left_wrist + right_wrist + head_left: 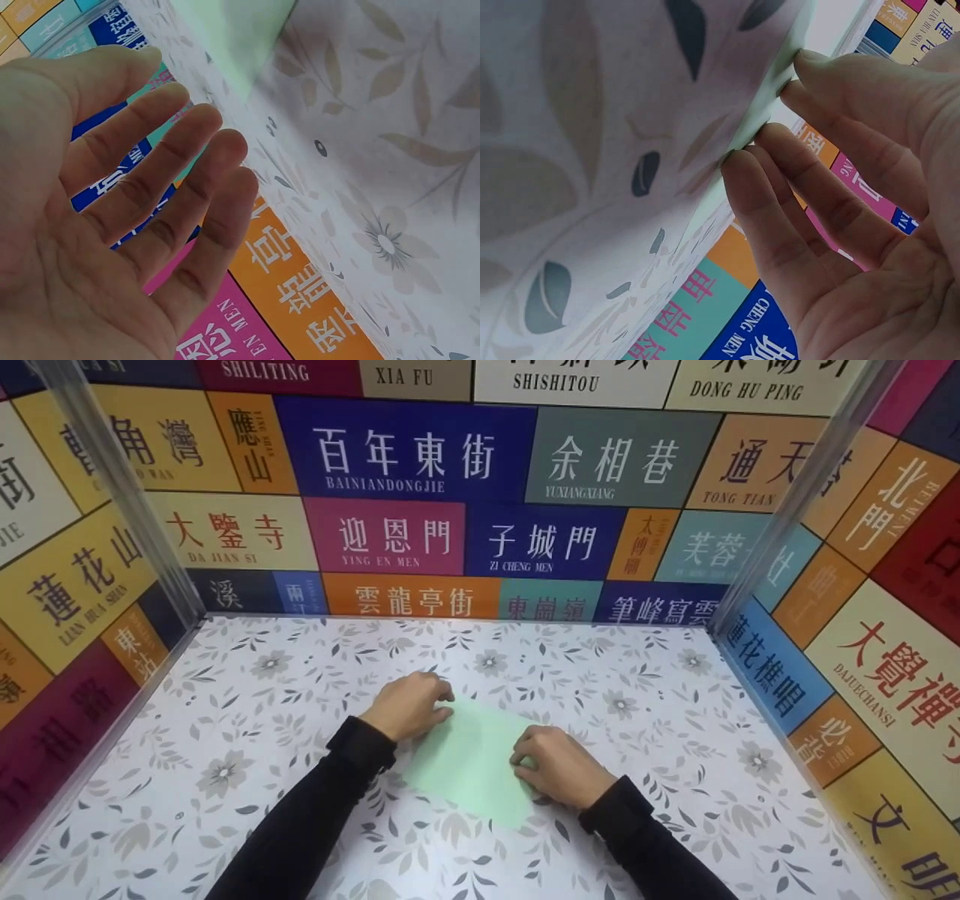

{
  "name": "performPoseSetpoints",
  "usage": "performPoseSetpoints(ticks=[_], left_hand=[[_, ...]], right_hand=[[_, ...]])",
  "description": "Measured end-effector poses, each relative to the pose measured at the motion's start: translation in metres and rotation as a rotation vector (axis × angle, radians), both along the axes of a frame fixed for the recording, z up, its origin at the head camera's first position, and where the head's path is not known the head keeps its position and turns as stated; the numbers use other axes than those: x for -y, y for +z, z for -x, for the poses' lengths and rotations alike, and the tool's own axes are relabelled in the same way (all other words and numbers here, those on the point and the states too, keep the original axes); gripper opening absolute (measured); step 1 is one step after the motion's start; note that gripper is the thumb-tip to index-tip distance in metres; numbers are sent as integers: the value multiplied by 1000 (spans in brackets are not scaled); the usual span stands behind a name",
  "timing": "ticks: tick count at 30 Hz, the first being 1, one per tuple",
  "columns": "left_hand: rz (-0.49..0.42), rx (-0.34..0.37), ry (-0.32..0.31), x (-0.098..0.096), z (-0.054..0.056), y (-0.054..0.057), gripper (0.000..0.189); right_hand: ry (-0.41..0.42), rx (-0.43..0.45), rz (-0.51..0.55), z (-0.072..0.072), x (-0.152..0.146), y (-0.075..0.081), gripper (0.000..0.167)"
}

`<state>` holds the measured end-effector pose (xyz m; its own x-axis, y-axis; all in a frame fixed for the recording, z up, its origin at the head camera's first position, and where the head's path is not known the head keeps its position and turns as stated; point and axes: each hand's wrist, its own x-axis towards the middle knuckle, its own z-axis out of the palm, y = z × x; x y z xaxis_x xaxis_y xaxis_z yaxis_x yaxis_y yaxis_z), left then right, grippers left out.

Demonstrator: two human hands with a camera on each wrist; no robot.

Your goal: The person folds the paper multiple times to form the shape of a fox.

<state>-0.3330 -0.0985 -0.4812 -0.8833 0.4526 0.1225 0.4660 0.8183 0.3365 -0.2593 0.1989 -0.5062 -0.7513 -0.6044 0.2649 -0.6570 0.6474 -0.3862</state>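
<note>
A sheet of light green paper (469,765) lies flat and slightly turned on the floral tabletop (225,825). My left hand (409,706) is at the paper's upper left edge. Its fingers are spread and loosely bent in the left wrist view, holding nothing, with the paper's corner (236,34) beyond the fingertips. At the right edge of the sheet is my right hand (564,765). In the right wrist view, the fingertips of the right hand (847,217) rest on the paper, its fingers gently bent and its thumb near the index finger.
Upright panels covered in coloured name signs (405,450) stand behind the table and along both sides. Clear corner strips (787,502) join the panels. Black sleeves (300,810) cover both forearms.
</note>
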Motion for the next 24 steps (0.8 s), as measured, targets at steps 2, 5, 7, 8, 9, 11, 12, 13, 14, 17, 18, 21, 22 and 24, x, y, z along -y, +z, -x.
performPoseSetpoints(ticks=[2,5,7,8,9,11,12,13,14,17,18,21,22,24], left_hand=[[15,3,3,-2,5,-1,24],[33,8,14,-3,11,-4,23],[35,8,20,-5,14,-5,23],[37,6,23,-6,15,-5,23],[38,1,23,-7,16,-5,23],[32,-19,21,-9,18,-5,23],[27,-29,20,-10,19,-5,22],[24,-40,18,-10,20,-5,22],[22,-51,16,-11,21,-5,21],[19,-78,12,-13,22,-6,19],[21,-82,13,-14,23,-6,19],[30,-90,19,-15,26,-7,19],[32,-91,23,-15,27,-8,19],[40,-95,30,-16,30,-10,18]], right_hand=[[3,-7,0,0,0,0,8],[-2,-5,-6,0,0,0,7],[-8,-2,-11,0,0,0,7],[-11,-2,-13,0,0,0,7],[-12,-3,-15,0,0,0,7],[-15,-3,-16,1,-1,-1,7],[-14,-4,-15,1,-1,-1,7],[-13,-4,-13,1,-1,-1,7],[-12,-3,-12,1,-1,-1,7],[-13,3,-6,1,-1,-2,8],[-15,7,-4,1,-1,-2,9],[-19,12,-2,2,-1,-3,9],[-18,15,-1,2,-1,-3,9],[-15,15,0,2,-1,-2,9]])
